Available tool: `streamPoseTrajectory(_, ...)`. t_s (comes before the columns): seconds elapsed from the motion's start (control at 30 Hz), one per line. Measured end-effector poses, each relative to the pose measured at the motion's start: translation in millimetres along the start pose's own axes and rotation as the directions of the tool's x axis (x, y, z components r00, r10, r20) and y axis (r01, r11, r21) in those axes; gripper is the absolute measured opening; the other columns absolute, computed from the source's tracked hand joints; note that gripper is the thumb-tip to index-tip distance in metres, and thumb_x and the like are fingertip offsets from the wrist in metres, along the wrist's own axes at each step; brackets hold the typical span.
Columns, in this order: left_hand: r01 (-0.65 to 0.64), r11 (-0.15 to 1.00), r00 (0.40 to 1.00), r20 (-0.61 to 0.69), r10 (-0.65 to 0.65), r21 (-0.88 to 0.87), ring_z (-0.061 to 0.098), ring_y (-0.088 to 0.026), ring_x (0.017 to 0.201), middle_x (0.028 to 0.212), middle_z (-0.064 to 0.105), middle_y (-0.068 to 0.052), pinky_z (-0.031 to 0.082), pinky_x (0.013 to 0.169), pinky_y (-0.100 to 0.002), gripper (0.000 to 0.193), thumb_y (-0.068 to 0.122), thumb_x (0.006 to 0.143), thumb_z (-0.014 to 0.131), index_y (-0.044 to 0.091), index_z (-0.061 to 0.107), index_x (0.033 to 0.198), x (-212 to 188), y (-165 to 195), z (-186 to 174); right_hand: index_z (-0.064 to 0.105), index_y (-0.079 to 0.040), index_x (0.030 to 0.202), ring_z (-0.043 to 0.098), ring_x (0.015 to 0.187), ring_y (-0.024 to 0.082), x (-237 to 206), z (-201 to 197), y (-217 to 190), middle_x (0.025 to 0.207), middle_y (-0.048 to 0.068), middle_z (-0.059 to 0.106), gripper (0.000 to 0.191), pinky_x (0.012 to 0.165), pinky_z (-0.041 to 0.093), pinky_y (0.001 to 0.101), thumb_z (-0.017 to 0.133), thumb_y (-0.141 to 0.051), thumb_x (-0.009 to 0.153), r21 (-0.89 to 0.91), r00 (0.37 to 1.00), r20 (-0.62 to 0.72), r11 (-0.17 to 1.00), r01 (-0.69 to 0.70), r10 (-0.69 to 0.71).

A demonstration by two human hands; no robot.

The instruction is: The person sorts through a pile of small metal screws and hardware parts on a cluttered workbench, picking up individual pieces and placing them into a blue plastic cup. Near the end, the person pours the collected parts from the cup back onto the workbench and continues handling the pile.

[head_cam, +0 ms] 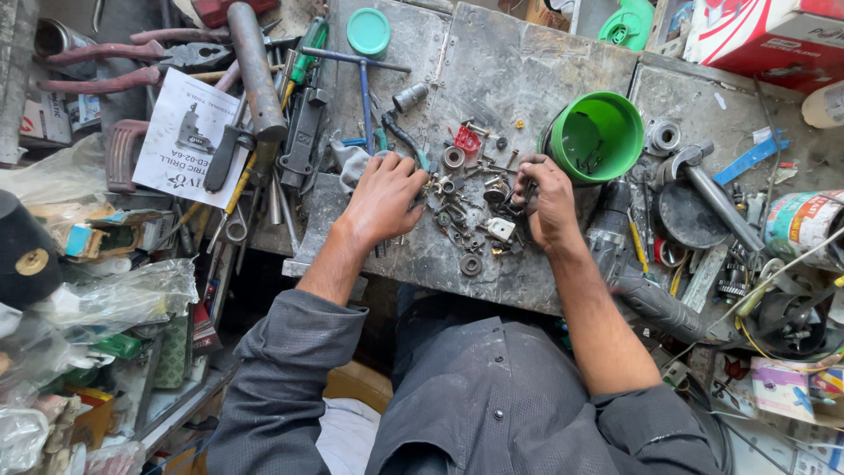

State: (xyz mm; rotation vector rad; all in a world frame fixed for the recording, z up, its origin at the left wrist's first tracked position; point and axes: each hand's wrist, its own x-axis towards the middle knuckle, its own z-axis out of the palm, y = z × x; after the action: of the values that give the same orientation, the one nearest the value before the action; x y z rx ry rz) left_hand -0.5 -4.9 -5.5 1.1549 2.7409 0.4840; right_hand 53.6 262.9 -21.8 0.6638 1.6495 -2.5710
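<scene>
- Grey sleeves are seen nearest.
- Scattered small metal parts (466, 224) are spread between both hands.
- Left hand (382, 198) is laid flat, fingers apart.
- Right hand (547, 200) is pinched, perhaps on a small part.

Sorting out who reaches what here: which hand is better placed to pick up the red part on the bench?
Probably left: the left hand lies open beside the red part, while the right hand is pinching a small dark piece.

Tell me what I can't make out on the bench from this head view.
- Left hand: fingertips curl over the small metal parts; any hold is hidden.
- Right hand: fingers cover what they pinch.
- Small parts: too tiny to identify.
- Green cup: contents shadowed.
- Red box: cut off by the top edge.
</scene>
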Motion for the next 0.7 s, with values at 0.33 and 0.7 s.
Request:
streamPoseTrajectory(0.33, 0.009, 1.000, 1.000, 0.024, -0.009, 0.019, 0.054, -0.032, 0.111, 0.104, 0.060, -0.010, 0.041, 0.100, -0.048, 0.041, 0.029, 0.077, 0.080, 0.006, 0.065, 0.108, -0.1, 1.3, -0.3, 0.080, -0.014, 0.108, 0.070, 0.069, 0.030, 10.2, 33.0, 3.0, 0.076, 0.014, 0.073, 0.027, 0.064, 0.054, 0.0413, 0.078, -0.034, 0.090, -0.966, 0.906, 0.133, 0.152, 0.209, -0.403)
streamPoseTrajectory(0.7, 0.006, 1.000, 1.000, 0.017, -0.006, 0.016, 0.054, -0.032, 0.112, 0.104, 0.060, -0.010, 0.041, 0.100, -0.048, 0.040, 0.028, 0.076, 0.080, 0.007, 0.065, 0.106, -0.1, 0.5, -0.5, 0.074, -0.004, 0.096, 0.059, 0.060, 0.013, -13.3, 10.3, 0.4, 0.074, 0.008, 0.067, 0.021, 0.058, 0.047, 0.0309, 0.078, -0.024, 0.092, -0.865, 0.884, 0.188, 0.354, 0.355, -0.429)
